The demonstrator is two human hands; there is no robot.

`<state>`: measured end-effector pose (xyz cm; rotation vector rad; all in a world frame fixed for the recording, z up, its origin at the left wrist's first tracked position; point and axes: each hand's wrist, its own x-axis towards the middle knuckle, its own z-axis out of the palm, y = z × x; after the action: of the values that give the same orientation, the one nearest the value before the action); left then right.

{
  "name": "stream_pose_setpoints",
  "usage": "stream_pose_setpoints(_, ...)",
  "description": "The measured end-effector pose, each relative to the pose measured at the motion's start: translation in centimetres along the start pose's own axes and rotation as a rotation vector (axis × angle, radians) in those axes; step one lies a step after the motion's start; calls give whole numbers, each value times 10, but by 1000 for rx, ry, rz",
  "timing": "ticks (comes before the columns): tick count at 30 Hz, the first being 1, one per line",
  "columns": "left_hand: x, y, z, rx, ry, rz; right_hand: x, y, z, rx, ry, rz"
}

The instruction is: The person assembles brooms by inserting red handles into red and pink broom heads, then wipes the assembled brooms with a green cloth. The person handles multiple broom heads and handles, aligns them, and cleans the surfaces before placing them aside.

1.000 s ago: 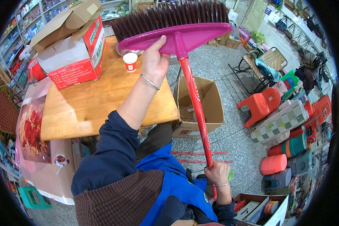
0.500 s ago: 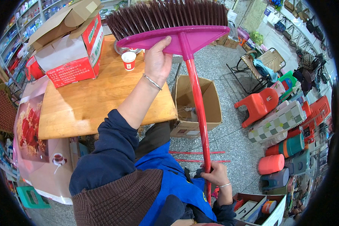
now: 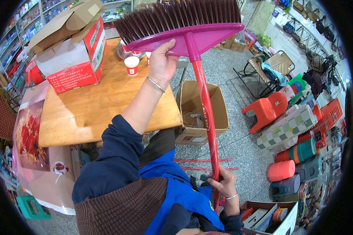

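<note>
A push-type broom (image 3: 192,47) with dark bristles, magenta head and red handle is held up before the person, bristles pointing away. The left hand (image 3: 162,64) pinches the head's lower edge, thumb across its face; the right hand (image 3: 224,184) curls its fingers around the lower handle. Left of it, the wooden counter (image 3: 110,109) carries a flapped carton (image 3: 68,58) and paper cups (image 3: 131,65). Red rods (image 3: 196,160) lie on the speckled floor (image 3: 245,154) near an open cardboard box (image 3: 217,111).

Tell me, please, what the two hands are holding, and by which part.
A broom: the left hand grips its purple head, left of the socket; the right hand holds the red handle lower down.
</note>
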<state>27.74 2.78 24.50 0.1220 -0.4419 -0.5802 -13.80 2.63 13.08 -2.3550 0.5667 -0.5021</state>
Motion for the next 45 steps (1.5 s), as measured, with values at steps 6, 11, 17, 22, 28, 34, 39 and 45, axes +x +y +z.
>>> stream_pose_setpoints(6, 5, -15, -14, -295, 13, -129, -8, 12, -9, 887, -329, 231)
stream_pose_setpoints(11, 9, -27, -15, -466, -146, -230, -6, 14, -13, 978, -369, 211)
stream_pose_setpoints(17, 7, -39, 0, -282, -61, -151, -3, -4, -6, 414, -140, 163)
stream_pose_setpoints(22, -3, -50, 18, -186, 167, -243, 0, -13, 6, -186, 186, -12)
stream_pose_setpoints(28, -28, -54, 25, 172, -139, -344, 0, -14, 11, -291, 312, -31)
stream_pose_setpoints(34, -47, -58, 42, 498, -188, -255, -2, -9, 10, -366, 447, -40)
stream_pose_setpoints(39, -46, -67, 53, 935, -125, 225, -9, -5, 5, -588, 537, -99)
stream_pose_setpoints(45, -34, -79, 76, 751, -247, 138, -15, 1, -2, -775, 541, -87)
